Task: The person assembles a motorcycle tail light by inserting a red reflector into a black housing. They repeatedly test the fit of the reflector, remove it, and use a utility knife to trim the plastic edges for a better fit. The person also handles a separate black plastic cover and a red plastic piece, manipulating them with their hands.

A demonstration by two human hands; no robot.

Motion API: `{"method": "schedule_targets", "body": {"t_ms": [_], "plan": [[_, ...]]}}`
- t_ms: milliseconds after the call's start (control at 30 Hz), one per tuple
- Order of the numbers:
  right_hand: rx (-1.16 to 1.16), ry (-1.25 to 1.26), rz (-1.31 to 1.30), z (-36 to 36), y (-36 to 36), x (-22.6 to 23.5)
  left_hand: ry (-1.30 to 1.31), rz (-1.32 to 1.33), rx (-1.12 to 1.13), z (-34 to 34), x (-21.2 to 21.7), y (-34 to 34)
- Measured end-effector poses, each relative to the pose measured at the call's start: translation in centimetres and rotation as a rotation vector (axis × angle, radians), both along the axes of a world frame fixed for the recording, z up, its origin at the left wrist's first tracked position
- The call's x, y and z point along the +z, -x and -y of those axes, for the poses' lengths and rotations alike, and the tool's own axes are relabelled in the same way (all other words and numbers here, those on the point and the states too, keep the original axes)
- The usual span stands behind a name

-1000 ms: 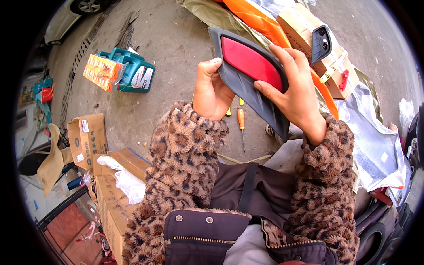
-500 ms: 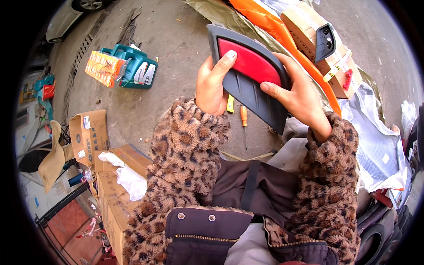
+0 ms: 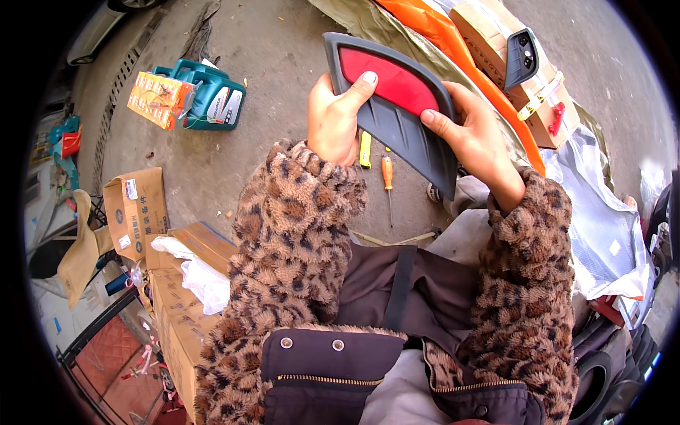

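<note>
Head view: both hands hold a dark grey panel point(image 3: 411, 142) with a red insert point(image 3: 392, 79), tilted in the upper middle of the frame. The left hand point(image 3: 333, 122) is partly closed on the panel's left side, its thumb lying on the red insert; its fingers are mostly hidden behind. The right hand point(image 3: 483, 142) is partly closed around the right edge, thumb tip at the insert's lower right end and fingers curled behind. Below the panel, near the middle, an orange-handled screwdriver point(image 3: 387, 173) and a yellow tool point(image 3: 365, 151) lie on the ground point(image 3: 283, 53). At upper left, a teal jug point(image 3: 225, 106) stands with an orange packet point(image 3: 156, 100) against it. At upper right, a dark part point(image 3: 522, 60) and a red piece point(image 3: 557, 119) sit on a carton point(image 3: 476, 34), beside an orange sheet point(image 3: 418, 25). White wrap point(image 3: 205, 283) lies on a box point(image 3: 173, 304) at lower left.
</note>
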State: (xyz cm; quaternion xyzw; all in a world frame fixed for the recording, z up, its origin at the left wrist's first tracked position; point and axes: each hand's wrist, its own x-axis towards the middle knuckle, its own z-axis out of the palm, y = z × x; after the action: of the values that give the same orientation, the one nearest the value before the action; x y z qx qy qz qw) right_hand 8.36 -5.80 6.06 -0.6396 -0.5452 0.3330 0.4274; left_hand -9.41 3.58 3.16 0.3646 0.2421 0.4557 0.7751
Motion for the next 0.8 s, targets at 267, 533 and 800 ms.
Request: {"method": "schedule_targets", "body": {"t_ms": [267, 533, 800], "plan": [[-0.011, 0.107, -0.144, -0.6, -0.1, -0.5, 0.008, -0.037, -0.003, -0.4, -0.9, -0.1], [0.002, 0.162, -0.152, -1.1, 0.2, -1.2, 0.007, -0.040, -0.020, -0.9, -1.6, 0.5], [-0.021, 0.070, 0.095, -1.2, -1.5, -2.9, 0.016, -0.031, 0.010, -0.5, -1.1, -0.8]]}}
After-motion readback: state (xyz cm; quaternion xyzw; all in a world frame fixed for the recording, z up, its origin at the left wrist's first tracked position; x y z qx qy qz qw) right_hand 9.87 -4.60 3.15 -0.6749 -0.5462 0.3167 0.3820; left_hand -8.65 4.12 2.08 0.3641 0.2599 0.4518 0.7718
